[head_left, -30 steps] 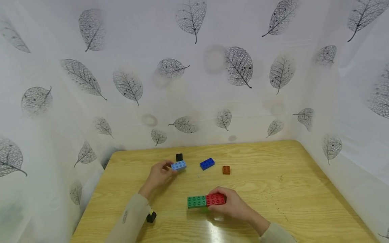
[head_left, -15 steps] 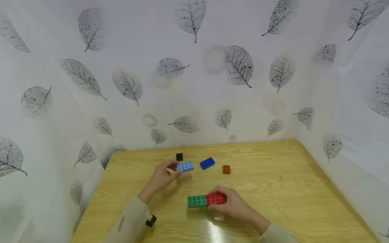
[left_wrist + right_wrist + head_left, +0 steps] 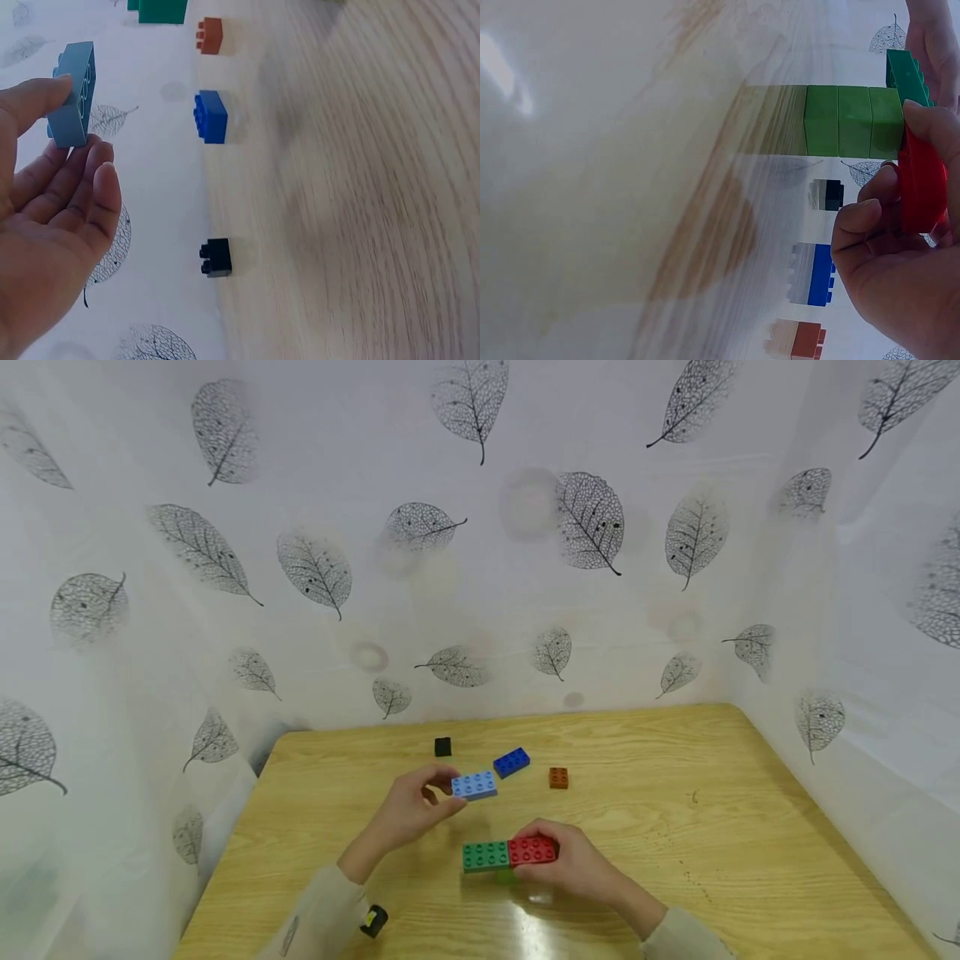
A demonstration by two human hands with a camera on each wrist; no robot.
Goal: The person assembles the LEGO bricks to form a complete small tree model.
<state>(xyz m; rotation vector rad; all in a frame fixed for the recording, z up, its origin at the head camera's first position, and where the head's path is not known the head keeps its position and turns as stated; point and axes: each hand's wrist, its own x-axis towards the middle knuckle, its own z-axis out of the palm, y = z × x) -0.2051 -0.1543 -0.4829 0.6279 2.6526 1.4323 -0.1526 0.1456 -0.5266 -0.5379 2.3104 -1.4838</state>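
Note:
My left hand (image 3: 414, 806) pinches a light blue toy building brick (image 3: 474, 786) between thumb and fingers, raised over the table; its hollow underside shows in the left wrist view. My right hand (image 3: 564, 860) grips the red brick (image 3: 532, 850), whose left end meets a dark green brick (image 3: 485, 857). Both sit across the top of a stack of light green bricks (image 3: 853, 121), which stands upright on the table in the right wrist view. The light blue brick is above and behind the dark green one, apart from it.
Behind the hands on the wooden table (image 3: 675, 827) lie a black brick (image 3: 443, 747), a dark blue brick (image 3: 512, 762) and an orange-brown brick (image 3: 558, 778). A small black and yellow object (image 3: 373, 921) is at the left sleeve. Leaf-patterned white curtains (image 3: 480, 593) border the table.
My left hand has carried the light blue brick rightward and toward me, from near the black brick to behind the dark green brick. The right hand and its stack have stayed in place.

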